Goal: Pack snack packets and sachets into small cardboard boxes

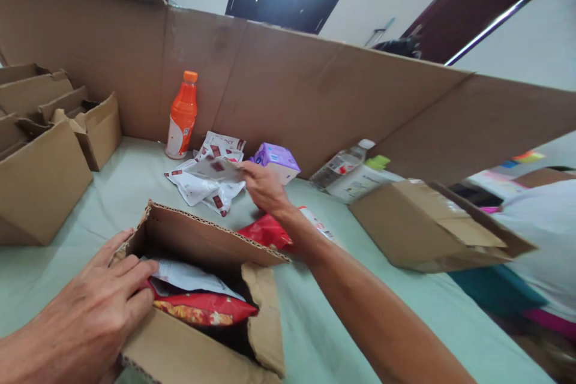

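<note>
An open cardboard box stands right in front of me. Inside it lie a red snack bag and a white packet on top of it. My left hand grips the box's left side, its fingers bent over the rim and their tips against the packet and bag. Beyond the box, my right hand pinches a white packet with a brown mark, held over a pile of similar white packets. A purple pack is just behind that hand. Another red bag lies partly behind my right forearm.
An orange bottle stands by the tall cardboard wall. More cardboard boxes are at the left. To the right, a clear bottle and a green-capped white bottle lean near another cardboard box. A person's white sleeve shows at the right edge.
</note>
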The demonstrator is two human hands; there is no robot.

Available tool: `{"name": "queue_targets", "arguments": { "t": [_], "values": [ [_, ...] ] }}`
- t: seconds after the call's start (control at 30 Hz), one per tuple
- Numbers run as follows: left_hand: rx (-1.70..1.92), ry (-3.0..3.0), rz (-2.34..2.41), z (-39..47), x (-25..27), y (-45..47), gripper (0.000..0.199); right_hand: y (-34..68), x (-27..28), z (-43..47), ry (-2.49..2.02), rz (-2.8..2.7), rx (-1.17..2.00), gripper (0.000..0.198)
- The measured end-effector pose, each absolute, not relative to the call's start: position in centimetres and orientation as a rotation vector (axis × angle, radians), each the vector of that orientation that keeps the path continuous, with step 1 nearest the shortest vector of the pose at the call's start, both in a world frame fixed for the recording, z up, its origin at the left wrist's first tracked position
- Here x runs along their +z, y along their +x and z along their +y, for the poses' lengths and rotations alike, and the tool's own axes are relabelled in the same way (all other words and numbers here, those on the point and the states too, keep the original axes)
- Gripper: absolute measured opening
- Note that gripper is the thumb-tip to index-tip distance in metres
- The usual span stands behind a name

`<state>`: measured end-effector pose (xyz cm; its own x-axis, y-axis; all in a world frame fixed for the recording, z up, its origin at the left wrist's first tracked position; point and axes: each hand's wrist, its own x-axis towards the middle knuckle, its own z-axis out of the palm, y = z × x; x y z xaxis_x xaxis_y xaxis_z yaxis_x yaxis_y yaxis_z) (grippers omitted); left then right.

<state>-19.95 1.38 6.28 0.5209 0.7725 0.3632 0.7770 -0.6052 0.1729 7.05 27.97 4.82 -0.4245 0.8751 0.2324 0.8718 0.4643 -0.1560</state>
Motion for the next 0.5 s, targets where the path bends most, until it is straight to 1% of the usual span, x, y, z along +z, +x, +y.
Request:
{"name": "queue_targets", "arguments": {
  "t": [0.03,0.1,0.17,0.2,0.27,0.33,0.43,0.5],
  "values": [
    [-0.62,-2.727,-1.379,1.3,6.3,-20.0,0.024,8.0,6.1,26.8,-1.442,-2.331,0.052,0.042],
    [-0.575,-2.742,-1.371,1.3,6.4,-20.0,0.027,9.9,8.7,24.0,-1.23,-2.05,0.206,0.029],
    [-0.534,-2.779,-1.386,1.4,6.6,-19.9,0.026,11.4,11.4,20.6,-0.951,-1.769,0.369,0.014],
    [-0.511,-2.795,-1.397,1.5,6.7,-19.8,0.024,11.8,12.6,18.9,-0.862,-1.702,0.394,0.012],
    [-0.483,-2.805,-1.424,1.6,6.9,-19.7,0.02,11.9,14.8,15.5,-0.825,-1.748,0.274,0.01],
    [-0.467,-2.797,-1.439,1.6,7.1,-19.6,0.018,11.0,16.3,12.6,-0.818,-1.892,0.016,0.01],
    [-0.444,-2.784,-1.435,1.4,7.2,-19.6,0.02,9.1,17.6,9.6,-0.684,-2.173,-0.325,0.019],
    [-0.418,-2.776,-1.425,1.3,7.3,-19.6,0.021,8.1,18.2,8.5,-0.59,-2.328,-0.418,0.023]
  ]
}}
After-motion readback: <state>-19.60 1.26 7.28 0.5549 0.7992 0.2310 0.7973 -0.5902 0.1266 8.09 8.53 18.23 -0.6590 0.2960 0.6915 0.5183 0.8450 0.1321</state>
